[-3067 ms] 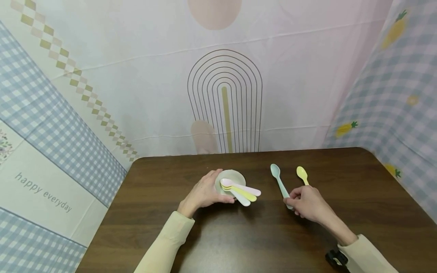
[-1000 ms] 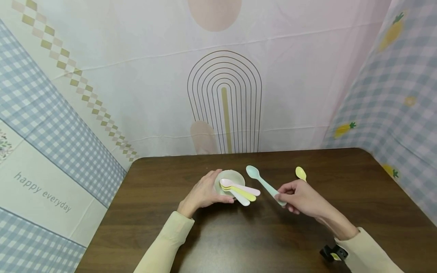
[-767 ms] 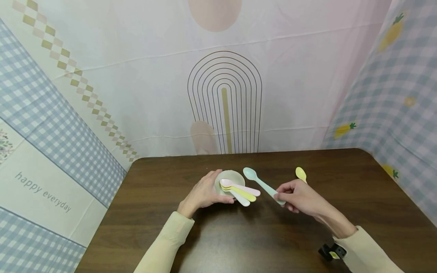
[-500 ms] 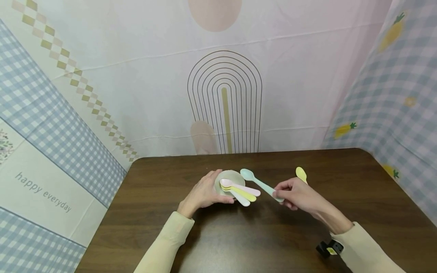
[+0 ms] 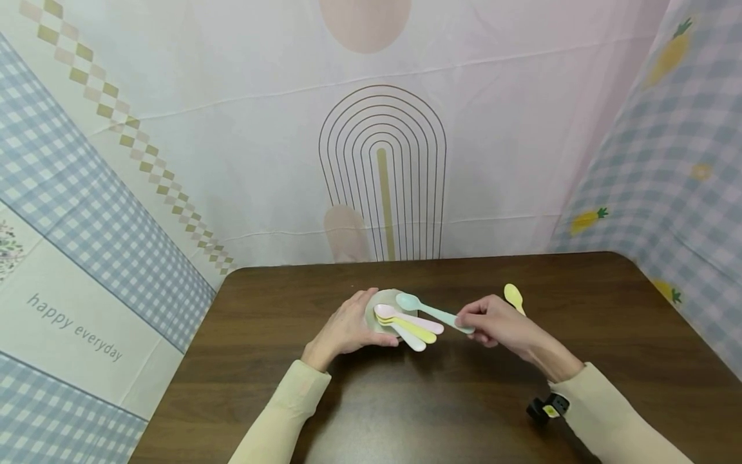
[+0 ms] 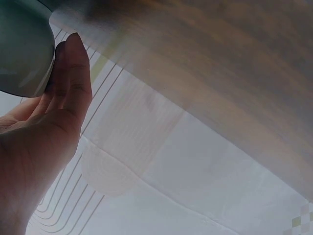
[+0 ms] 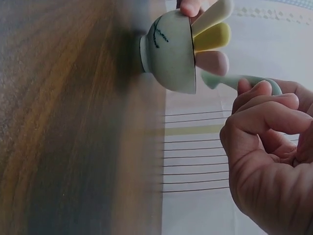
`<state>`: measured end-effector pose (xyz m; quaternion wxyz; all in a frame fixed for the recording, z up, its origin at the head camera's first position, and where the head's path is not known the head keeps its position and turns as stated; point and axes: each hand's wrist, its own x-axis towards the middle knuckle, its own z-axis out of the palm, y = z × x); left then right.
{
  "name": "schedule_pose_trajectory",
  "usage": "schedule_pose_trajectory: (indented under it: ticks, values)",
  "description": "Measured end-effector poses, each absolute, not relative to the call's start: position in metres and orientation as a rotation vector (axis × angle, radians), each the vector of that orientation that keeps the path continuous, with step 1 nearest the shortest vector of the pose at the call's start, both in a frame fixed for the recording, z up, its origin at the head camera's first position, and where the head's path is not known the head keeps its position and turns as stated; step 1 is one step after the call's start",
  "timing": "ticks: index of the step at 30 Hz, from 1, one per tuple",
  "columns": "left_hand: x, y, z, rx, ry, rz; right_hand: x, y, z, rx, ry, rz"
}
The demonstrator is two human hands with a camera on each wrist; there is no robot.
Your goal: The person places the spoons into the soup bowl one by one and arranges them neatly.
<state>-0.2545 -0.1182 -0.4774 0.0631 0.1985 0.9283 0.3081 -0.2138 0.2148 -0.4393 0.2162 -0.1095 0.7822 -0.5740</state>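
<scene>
My left hand [image 5: 346, 327] grips the side of a small pale bowl [image 5: 382, 297], thumb in front and fingers at its far side. The left wrist view shows those fingers against the bowl's outer wall. In the bowl lean a pink spoon [image 5: 428, 324], a yellow spoon [image 5: 423, 334] and a white spoon [image 5: 413, 339], handles sticking out to the right. My right hand [image 5: 505, 327] pinches a mint-green spoon [image 5: 435, 314] by the handle end. Its scoop is over the bowl's right rim; in the right wrist view [it] the green scoop [image 7: 210, 80] sits just beyond the rim.
Another yellow spoon [image 5: 513, 298] lies on the dark wooden table [image 5: 394, 406], partly hidden behind my right hand. A patterned cloth [image 5: 493, 161] hangs along the table's back edge. A black device [image 5: 547, 408] is at my right wrist.
My right hand has lifted the mint-green spoon off the table and carried it left, until its scoop came over the bowl's rim. The left hand and bowl have stayed put.
</scene>
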Motion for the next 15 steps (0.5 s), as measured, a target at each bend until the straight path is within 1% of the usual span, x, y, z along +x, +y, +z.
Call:
schedule_pose_trajectory:
  ticks: [15]
  values:
    - [-0.255,-0.118,-0.478,0.599,2.811,0.911,-0.238,0.206,-0.452,-0.345,2.021,-1.585]
